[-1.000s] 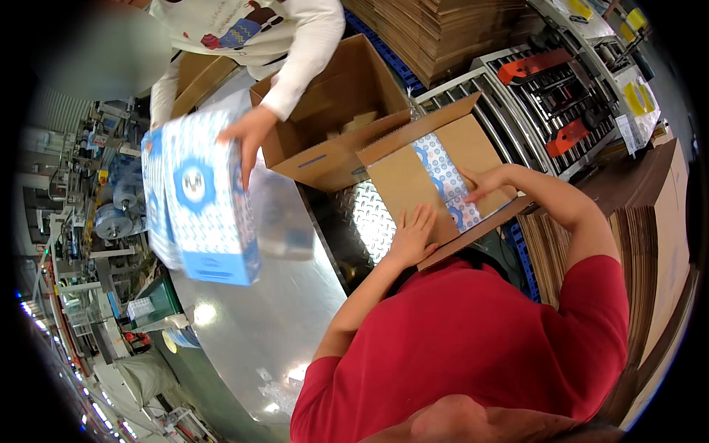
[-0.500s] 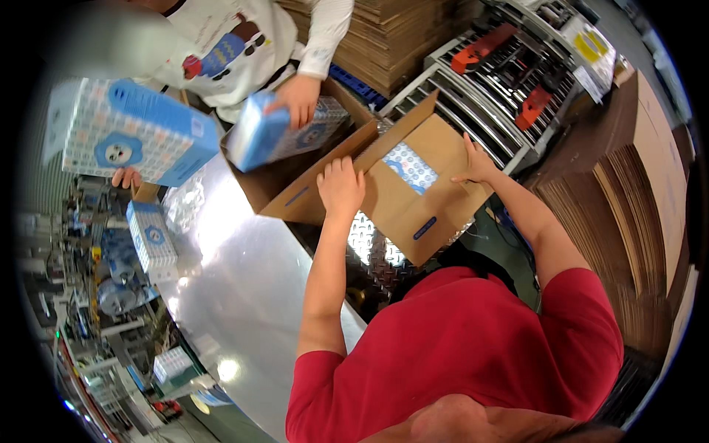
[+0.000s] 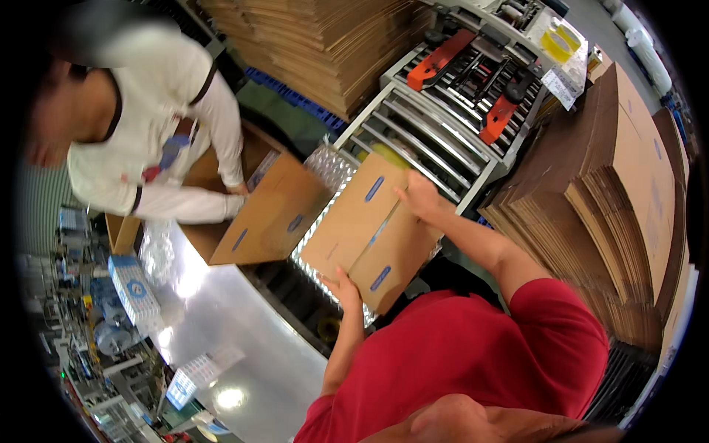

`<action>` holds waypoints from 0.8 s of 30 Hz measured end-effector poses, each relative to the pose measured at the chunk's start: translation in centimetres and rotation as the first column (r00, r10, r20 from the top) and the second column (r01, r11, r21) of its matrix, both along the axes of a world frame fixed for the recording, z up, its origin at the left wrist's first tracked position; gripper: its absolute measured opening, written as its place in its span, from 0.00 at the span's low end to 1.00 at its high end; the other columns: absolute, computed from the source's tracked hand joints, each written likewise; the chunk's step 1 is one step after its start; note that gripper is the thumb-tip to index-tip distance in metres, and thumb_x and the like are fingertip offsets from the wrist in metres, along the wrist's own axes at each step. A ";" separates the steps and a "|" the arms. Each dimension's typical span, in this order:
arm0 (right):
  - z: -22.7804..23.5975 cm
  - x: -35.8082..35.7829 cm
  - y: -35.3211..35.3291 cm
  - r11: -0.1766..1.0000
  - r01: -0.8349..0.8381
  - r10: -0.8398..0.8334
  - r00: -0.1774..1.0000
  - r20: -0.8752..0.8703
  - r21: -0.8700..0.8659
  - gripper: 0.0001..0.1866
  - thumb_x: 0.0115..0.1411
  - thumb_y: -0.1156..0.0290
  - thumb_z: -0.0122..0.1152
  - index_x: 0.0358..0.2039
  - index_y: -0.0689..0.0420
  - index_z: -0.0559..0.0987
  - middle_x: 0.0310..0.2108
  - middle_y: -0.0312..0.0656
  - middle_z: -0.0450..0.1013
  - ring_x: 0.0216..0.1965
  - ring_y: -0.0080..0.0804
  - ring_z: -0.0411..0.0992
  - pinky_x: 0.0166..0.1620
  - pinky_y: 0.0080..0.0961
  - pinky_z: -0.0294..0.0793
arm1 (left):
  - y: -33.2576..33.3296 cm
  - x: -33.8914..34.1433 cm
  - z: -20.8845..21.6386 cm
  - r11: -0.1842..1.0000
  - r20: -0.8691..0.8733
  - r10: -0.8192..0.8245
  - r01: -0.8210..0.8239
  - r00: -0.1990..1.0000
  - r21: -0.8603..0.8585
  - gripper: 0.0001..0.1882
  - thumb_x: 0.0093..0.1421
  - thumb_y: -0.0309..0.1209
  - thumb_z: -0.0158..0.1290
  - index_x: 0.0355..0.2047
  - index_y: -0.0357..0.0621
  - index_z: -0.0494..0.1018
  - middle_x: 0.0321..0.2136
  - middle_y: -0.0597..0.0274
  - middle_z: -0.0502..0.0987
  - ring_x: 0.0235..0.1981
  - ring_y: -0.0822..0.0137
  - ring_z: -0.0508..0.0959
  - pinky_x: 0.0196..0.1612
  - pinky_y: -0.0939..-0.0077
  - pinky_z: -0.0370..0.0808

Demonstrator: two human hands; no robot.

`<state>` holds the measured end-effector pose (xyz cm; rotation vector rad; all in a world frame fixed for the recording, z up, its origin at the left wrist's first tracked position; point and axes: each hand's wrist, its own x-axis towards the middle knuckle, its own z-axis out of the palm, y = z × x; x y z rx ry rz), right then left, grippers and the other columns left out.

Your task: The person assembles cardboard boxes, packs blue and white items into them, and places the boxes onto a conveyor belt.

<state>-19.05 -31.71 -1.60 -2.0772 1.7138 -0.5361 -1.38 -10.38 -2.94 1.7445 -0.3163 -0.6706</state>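
Note:
A brown cardboard box sits in front of me at the end of the roller conveyor. Its long top flaps are folded down and almost meet, leaving a narrow slit. My left hand holds its near left edge, thumb at the top edge and the other fingers partly hidden. At the far right corner, my right hand grips the box's side, its fingertips at the flap's edge. Left of this box stands an open carton, into which a co-worker reaches with both arms.
A roller conveyor with red guides lies beyond the box. Flat cardboard stacks stand at the right and far side. A metal table at left carries blue-and-white packages and clear plastic.
The flaps of my box have come down over the patterned package inside, and the box has turned. My hands shifted to its opposite corners. The co-worker's two blue packages went down toward the open carton.

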 end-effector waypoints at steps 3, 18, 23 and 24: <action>0.0 -1.8 -3.8 0.990 -0.110 0.119 0.987 0.107 -0.091 0.28 0.48 0.56 0.63 0.46 0.59 0.69 0.39 0.49 0.72 0.40 0.46 0.71 0.41 0.37 0.71 | -1.2 -3.2 0.5 0.980 -0.174 -0.087 0.053 0.981 -0.191 0.34 0.64 0.32 0.45 0.63 0.42 0.38 0.59 0.50 0.53 0.57 0.60 0.60 0.58 0.67 0.59; 2.1 -17.4 -25.4 0.897 -0.390 0.323 0.901 -0.291 -0.210 0.33 0.59 0.56 0.46 0.60 0.60 0.56 0.64 0.51 0.47 0.65 0.43 0.44 0.65 0.39 0.42 | -43.8 -23.6 0.1 0.913 0.127 -0.234 0.263 0.964 -0.312 0.41 0.54 0.22 0.50 0.61 0.29 0.35 0.57 0.36 0.53 0.57 0.49 0.59 0.59 0.63 0.56; 2.1 -18.1 -25.1 0.896 -0.332 0.259 0.930 -0.261 -0.293 0.32 0.56 0.58 0.49 0.58 0.63 0.60 0.62 0.52 0.51 0.65 0.43 0.47 0.65 0.37 0.44 | -48.8 -24.6 -1.8 0.928 0.239 -0.305 0.345 0.922 -0.144 0.42 0.57 0.28 0.48 0.62 0.32 0.32 0.58 0.35 0.51 0.56 0.46 0.60 0.57 0.62 0.60; 1.6 -19.2 -24.6 0.913 -0.280 0.206 0.944 -0.258 -0.297 0.33 0.56 0.58 0.50 0.58 0.64 0.60 0.62 0.51 0.51 0.65 0.43 0.47 0.65 0.36 0.44 | -49.0 -25.6 -1.0 0.885 0.056 -0.459 0.462 0.887 -0.057 0.40 0.59 0.34 0.45 0.63 0.38 0.33 0.58 0.40 0.52 0.55 0.49 0.61 0.54 0.59 0.62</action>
